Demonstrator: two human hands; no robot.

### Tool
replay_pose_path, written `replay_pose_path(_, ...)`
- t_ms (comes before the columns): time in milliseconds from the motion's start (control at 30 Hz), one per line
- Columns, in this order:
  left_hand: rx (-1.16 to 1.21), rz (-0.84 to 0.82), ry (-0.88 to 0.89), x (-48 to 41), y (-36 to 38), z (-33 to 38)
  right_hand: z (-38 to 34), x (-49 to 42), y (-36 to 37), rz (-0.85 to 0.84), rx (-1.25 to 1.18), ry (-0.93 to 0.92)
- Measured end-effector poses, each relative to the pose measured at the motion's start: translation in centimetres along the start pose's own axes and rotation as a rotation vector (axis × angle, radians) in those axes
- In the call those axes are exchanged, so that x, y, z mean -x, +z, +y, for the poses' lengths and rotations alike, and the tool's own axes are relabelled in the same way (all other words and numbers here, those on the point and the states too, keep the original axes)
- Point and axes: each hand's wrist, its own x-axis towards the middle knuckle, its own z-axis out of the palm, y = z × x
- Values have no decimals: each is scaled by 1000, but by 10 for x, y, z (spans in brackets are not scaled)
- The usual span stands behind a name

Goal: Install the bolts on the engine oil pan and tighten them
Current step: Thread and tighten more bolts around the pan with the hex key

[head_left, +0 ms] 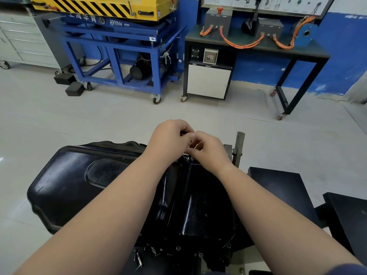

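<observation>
Over the far edge of the black oil pan (198, 195), both hands meet, fingertips almost touching. The left hand (170, 137) has its fingers curled inward, knuckles up. The right hand (208, 151) is curled too, thumb and forefinger drawn close, right above the pan's far rim. Is a bolt pinched in there? I cannot tell (the fingers hide whatever sits between them).

The pan itself sits dead centre below the camera, glossy, between the two forearms. On its near flange, a bolt head (178, 248) is seated in the rim, and another bolt head (200, 255) lies just right of it. A small metal piece (138, 257) lies near the lower left of that flange.

Left of the pan, touching or close beside it, sits a second black rounded shell (69, 175). Just right of the hands stands an upright grey metal bracket (239, 147).

Further back on the tiled floor: a blue wheeled stand (119, 48) carrying a yellow striped machine (103, 6), and a bench (258, 44) with orange cables (240, 43).
</observation>
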Motion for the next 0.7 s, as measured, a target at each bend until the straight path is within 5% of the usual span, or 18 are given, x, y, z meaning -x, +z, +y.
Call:
replay_pose_path(200,-23,-16,10,-1,0,-1,-2,4,-11,-129,16,-23)
replay_pose_path(700,24,27,13,1,-1,0,-8,0,1,1,-80,1)
